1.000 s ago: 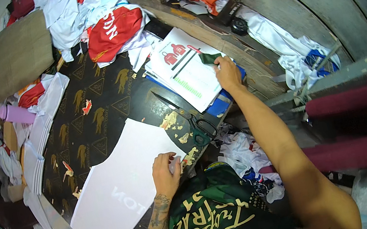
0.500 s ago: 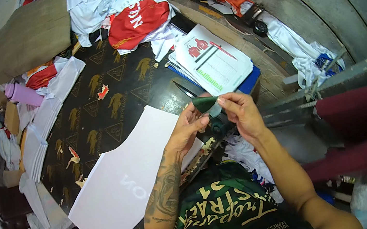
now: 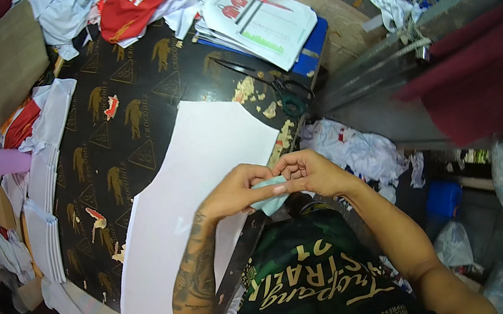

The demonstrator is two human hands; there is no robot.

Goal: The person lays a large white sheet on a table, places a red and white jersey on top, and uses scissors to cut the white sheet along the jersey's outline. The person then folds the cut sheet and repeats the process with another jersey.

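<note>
Close to my body, both hands meet at a small piece of cloth (image 3: pixel 270 203) whose pale greenish-white face shows. My left hand (image 3: pixel 240 189) and my right hand (image 3: pixel 315 176) are both closed on it, thumbs meeting along its upper edge. Part of the cloth is hidden behind the fingers. Beneath my left forearm, a large white cut fabric panel (image 3: pixel 196 146) lies flat on the dark table (image 3: pixel 152 90). Beyond my hands, dark-handled scissors (image 3: pixel 293 94) rest at the table's right edge, their blades pointing to the far left.
Papers (image 3: pixel 261 21) lie on a blue folder (image 3: pixel 313 48) at the far right. A red and white jersey (image 3: pixel 137 5) is heaped at the back. Folded white fabric stacks (image 3: pixel 45 186) and a pink tumbler (image 3: pixel 2 162) line the left. Maroon cloth (image 3: pixel 473 77) hangs at right.
Both hands have come nearer to my body and closer together. The cloth's dark green face has turned out of sight, and its pale face shows now. The scissors are uncovered.
</note>
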